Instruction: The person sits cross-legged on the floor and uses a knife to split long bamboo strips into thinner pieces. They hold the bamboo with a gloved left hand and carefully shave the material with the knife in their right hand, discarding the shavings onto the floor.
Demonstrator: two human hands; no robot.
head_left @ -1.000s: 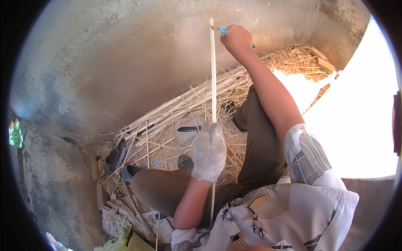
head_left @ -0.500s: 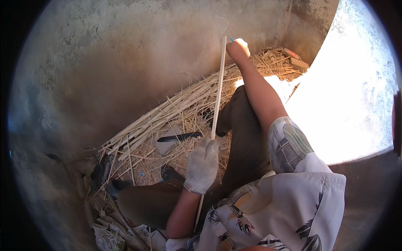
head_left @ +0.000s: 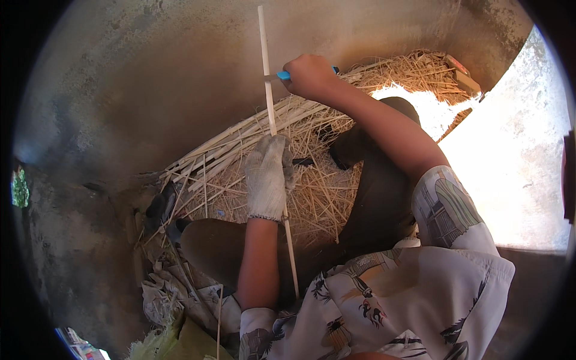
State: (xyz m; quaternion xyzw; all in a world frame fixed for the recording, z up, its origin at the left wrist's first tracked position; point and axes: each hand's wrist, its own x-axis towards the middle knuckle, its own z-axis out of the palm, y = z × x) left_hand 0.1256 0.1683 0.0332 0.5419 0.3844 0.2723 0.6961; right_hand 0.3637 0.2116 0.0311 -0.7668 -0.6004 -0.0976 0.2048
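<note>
Scraping hold on a long, straight, pale wooden-looking strip (head_left: 263, 42), here the landmark for all places. Seen through my remote head view, the strip slants across the middle of the scene, its far end in front of the curved grey wall (head_left: 168, 90) and its near end beside the patterned white shirt (head_left: 414, 300). My left hand (head_left: 267, 180), in an off-white knitted glove, wraps around the strip near its middle. My right hand (head_left: 310, 77), bare, is a fist to the right of the strip's far part, clasping a small bright-blue-handled blade (head_left: 284, 75) whose tip end appears to meet the strip; how deeply it bites I cannot tell. Thin straw-coloured shavings (head_left: 321, 201) lie mostly right of the strip; a bundle of pale, slender strips (head_left: 222, 141) lies left of it. For an even surface, I judge that I need a firm left grip, a shallow blade angle, light uniform pressure and a stroke that stops well short of the glove.
</note>
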